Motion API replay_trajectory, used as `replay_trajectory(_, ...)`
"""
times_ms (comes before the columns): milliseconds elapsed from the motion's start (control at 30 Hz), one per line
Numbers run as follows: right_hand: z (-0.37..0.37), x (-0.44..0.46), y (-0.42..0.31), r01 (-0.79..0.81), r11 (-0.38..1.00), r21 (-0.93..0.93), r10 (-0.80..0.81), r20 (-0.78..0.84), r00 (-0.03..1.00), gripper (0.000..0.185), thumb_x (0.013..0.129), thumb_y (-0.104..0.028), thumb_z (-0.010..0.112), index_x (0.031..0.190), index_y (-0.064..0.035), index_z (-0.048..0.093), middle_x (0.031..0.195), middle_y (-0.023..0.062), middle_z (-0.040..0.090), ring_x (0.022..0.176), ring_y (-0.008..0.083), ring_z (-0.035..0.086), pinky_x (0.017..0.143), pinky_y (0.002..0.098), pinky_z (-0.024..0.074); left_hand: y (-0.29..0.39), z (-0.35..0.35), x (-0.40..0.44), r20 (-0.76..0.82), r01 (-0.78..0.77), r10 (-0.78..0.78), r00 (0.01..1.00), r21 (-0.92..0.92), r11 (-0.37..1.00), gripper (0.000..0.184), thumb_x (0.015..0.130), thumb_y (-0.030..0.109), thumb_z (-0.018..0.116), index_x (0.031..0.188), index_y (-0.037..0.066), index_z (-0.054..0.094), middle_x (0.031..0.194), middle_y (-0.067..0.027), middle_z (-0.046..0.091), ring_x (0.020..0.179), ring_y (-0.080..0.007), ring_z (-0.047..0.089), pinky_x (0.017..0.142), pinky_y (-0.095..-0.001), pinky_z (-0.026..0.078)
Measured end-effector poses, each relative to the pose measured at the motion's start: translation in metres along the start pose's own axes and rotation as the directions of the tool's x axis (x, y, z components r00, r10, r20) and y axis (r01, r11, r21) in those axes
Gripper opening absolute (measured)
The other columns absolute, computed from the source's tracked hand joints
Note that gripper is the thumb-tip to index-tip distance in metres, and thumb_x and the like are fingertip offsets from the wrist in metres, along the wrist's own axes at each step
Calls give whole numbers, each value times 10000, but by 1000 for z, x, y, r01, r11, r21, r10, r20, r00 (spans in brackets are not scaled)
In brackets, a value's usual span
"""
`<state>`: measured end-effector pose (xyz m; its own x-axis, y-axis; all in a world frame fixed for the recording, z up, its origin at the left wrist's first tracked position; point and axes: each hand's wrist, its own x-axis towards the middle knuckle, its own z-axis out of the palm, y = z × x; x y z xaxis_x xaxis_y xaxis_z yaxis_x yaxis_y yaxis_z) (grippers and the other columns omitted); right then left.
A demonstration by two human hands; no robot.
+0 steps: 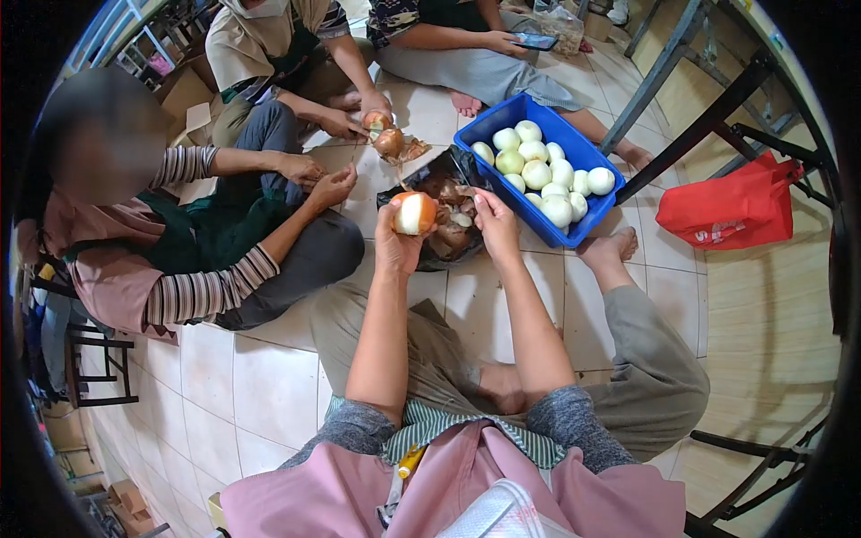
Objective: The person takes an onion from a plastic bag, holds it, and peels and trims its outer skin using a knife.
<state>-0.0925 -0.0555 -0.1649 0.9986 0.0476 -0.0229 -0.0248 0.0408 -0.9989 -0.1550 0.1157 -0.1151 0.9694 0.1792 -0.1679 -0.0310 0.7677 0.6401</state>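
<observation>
A partly peeled onion [414,213], orange skin beside a bare white strip, is held in my left hand [395,240]. My right hand [496,226] is closed, its thumb and fingers pinching a small blade [465,190] just right of the onion. Both hands are over a black plastic bag [437,264] that holds brown onion skins [451,235]. Beyond my right hand, a blue crate [574,240] contains several peeled white onions [535,174].
One person [193,215] sits at the left, hands near the bag. Another [278,63] holds an onion at the back; a third [466,45] holds a phone. At the right are a red bag [728,208] and metal table legs [708,125]. Unpeeled onions [388,143] lie behind the bag.
</observation>
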Motion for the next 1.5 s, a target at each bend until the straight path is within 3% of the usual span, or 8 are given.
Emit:
replay_trajectory(267,24,-33,-32,-21,1000,5,20,118,993,437,1026,-347,540,1291,-6,603,734,-38,536,609,58,450,602,236,434,-7,2,6,-22,-45,43,999,-130,991,423,963,298,582,1245,-10,520,1197,-180,617,1122,-299,630,1018,-440,527)
replay_trajectory(433,46,-59,-38,198,909,-366,-178,89,980,463,984,-420,554,1373,-169,560,983,173,726,901,332,715,757,414,541,-30,-4,12,-17,-39,37,999,-119,992,376,1007,332,537,1252,48,548,1151,-106,651,1048,-224,650,921,-365,542)
replay_trajectory(767,49,-69,-63,322,799,-508,-332,74,940,365,989,-375,552,1314,-227,628,1112,104,718,895,331,713,781,389,551,-38,0,8,-67,-93,91,994,-29,995,358,995,318,530,1237,56,561,1113,-104,661,1028,-214,650,890,-376,547)
replay_trajectory(1100,27,-29,-32,158,934,-319,-194,-85,977,349,1020,-296,556,1255,-62,664,1096,47,718,927,123,642,854,275,497,-18,1,-2,23,-13,14,1000,-18,1000,491,920,307,578,1289,-11,510,1176,-162,641,1074,-284,661,853,-354,567)
replay_trajectory(1133,20,-21,-19,75,943,-324,-118,-114,987,347,1014,-377,519,1245,-175,679,1129,119,721,1036,259,690,881,348,509,-12,5,-6,10,4,-3,1000,-80,997,503,917,320,580,1293,-7,509,1199,-170,630,1084,-300,659,838,-344,572)
replay_trajectory(1200,10,-18,-18,-15,935,-355,-26,-111,994,348,1020,-351,515,1263,-151,665,1187,124,704,1071,264,680,912,357,498,0,6,-9,63,-13,20,998,-116,993,504,915,320,583,1294,-3,509,1215,-172,621,1093,-315,655,826,-340,574)
replay_trajectory(1367,16,-34,-31,-122,975,185,95,151,984,434,1044,-321,527,1343,-8,547,732,-64,422,608,22,385,522,191,323,6,2,-4,17,-84,85,996,-82,993,483,916,280,580,1301,-3,507,1227,-173,617,1107,-317,647,850,-343,567)
replay_trajectory(1500,30,-51,-59,-77,933,351,-31,292,956,533,1026,-284,571,1459,-20,407,759,-72,464,636,26,406,537,188,333,0,-4,-1,-4,-60,60,998,-49,997,463,918,251,588,1300,2,509,1219,-168,623,1119,-300,642,883,-345,555)
